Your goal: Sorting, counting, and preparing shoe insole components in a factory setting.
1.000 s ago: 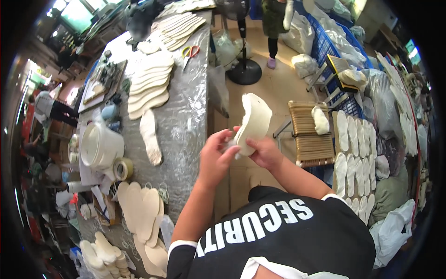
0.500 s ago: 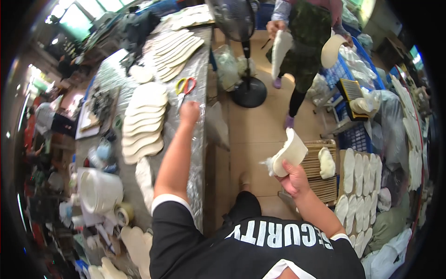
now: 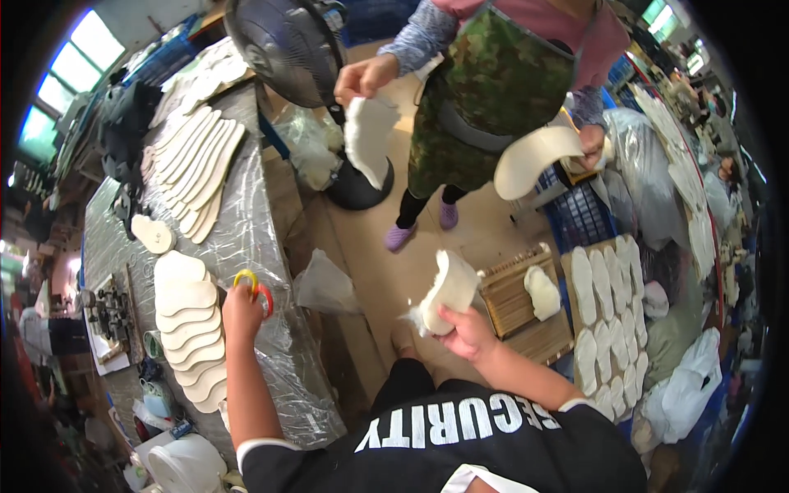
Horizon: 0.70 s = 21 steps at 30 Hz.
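My left hand (image 3: 241, 313) reaches onto the foil-covered table (image 3: 271, 246) and grips a pair of scissors (image 3: 255, 287) with yellow and red loop handles. My right hand (image 3: 465, 333) holds a white curved shoe insole (image 3: 448, 289) with ragged edges, raised over the floor at my right side. Rows of cream insoles (image 3: 187, 329) lie on the table just left of my left hand.
Another person in a camouflage apron (image 3: 485, 90) stands ahead, holding a white piece in each hand. A black standing fan (image 3: 292, 49) is beside the table. A wooden stool (image 3: 518, 296), boards laid with insoles (image 3: 604, 312) and plastic bags (image 3: 682, 386) lie at right.
My left hand let go of the insole and reached out to the table, closing on the scissors. My right hand keeps the insole. The view swung up toward the other person.
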Tool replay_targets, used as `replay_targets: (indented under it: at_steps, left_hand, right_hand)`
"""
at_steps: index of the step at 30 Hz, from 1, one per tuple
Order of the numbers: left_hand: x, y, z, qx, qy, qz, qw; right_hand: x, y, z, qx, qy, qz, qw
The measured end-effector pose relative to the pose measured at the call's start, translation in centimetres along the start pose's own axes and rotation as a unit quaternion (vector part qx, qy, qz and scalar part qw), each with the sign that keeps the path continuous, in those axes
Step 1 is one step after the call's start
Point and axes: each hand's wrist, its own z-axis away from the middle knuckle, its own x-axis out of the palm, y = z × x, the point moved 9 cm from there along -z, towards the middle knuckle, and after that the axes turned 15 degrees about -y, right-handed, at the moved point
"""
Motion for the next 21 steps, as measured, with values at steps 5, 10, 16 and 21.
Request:
replay_targets:
  at_steps: [5, 10, 16, 21]
  left_hand:
    - [3.0, -2.6, 13.7, 0.084, 0.068, 0.310, 0.944]
    - [10.2, -7.0, 22.4, 0.135, 0.067, 0.781, 0.606]
    - [18.8, -8.2, 29.0, 0.124, 0.065, 0.978, 0.153]
    - [22.2, -1.3, 36.6, 0.024, 0.022, 0.998, 0.049]
  right_hand:
    - [1.6, 0.9, -0.8, 0.030, -0.047, -0.018, 0.998]
    - [3.3, 4.2, 0.9, 0.124, -0.112, -0.055, 0.984]
    - [4.0, 8.4, 5.9, 0.174, -0.166, 0.001, 0.971]
    - [5.2, 9.5, 12.1, 0.152, -0.231, 0.017, 0.961]
